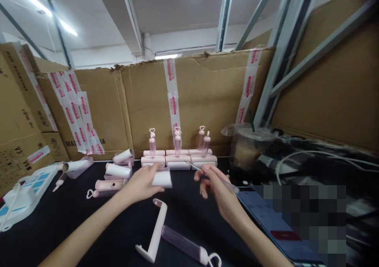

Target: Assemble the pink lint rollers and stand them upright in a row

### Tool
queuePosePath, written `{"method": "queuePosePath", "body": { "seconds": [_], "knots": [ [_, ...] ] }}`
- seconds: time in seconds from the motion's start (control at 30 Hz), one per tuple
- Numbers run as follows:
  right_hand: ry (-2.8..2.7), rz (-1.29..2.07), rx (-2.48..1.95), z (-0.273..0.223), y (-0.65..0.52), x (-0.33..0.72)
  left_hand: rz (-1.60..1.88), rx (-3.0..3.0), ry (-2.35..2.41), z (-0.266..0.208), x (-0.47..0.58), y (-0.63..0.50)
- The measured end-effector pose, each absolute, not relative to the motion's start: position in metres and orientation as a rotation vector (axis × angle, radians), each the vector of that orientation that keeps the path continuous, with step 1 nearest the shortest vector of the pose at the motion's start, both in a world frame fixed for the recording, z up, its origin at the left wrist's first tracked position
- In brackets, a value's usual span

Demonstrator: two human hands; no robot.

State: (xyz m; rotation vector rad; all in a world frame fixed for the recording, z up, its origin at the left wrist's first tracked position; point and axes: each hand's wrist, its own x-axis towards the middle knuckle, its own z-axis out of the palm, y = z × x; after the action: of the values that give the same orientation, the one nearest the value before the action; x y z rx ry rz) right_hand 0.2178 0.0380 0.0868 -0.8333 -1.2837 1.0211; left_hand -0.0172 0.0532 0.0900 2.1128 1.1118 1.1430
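Landmark: pink bracket (158, 229), lying on the black tabletop (118, 235). Left hand (145, 182), beyond the bracket, is closed around a white cylinder (162, 179) in a clear casing. Right hand (216, 182), beyond and right of the bracket, pinches a thin-shafted screwdriver (194, 167) between thumb and forefinger, other fingers loosely curled. Tip contact: cannot tell.

Judgement, handling: brace the cylinder before the tip bears on it; keep shaft square to the contact point, pressure light, since the casing looks slick and could turn.

Edges and room: row of pink units (177, 159) with upright tubes stands beyond the bracket, just past the tip, so forward sweep is tight. Phone (266, 223) lies right of the bracket, near the right wrist. Purple tube (183, 241) ends just beside the bracket's right. Best room appears to be the bare tabletop between bracket and phone.
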Motion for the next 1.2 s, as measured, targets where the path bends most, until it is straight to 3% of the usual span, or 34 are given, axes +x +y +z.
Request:
{"method": "queuePosePath", "body": {
  "seconds": [0.23, 0.43, 0.6, 0.73, 0.83, 1.03, 1.2],
  "knots": [
    [-1.776, 0.972, -1.009, 0.079, 0.032, 0.212, 0.52, 2.348, 1.41, 0.078, -0.121, -0.006],
    [-2.649, 0.302, -1.045, 0.07, 0.018, 0.2, 0.55, 2.485, 1.666, 0.045, -0.147, -0.002],
    [-2.879, 0.173, -0.974, 0.065, 0.011, 0.194, 0.577, 2.507, 1.65, 0.043, -0.158, 0.004],
    [-2.876, 0.148, -0.967, 0.071, 0.009, 0.195, 0.88, 2.405, 1.604, 0.053, -0.141, -0.001],
    [-2.729, 0.119, -0.961, 0.073, 0.011, 0.196, 1.15, 2.003, 1.397, 0.058, -0.099, 0.0],
    [-2.52, -0.083, -0.909, 0.066, 0.017, 0.195, 0.949, 1.578, 0.889, 0.057, -0.01, 0.019],
    [-2.325, 0.355, -0.978, 0.074, 0.019, 0.202, 1.007, 1.913, 0.844, 0.073, 0.002, 0.01]
  ]
}}
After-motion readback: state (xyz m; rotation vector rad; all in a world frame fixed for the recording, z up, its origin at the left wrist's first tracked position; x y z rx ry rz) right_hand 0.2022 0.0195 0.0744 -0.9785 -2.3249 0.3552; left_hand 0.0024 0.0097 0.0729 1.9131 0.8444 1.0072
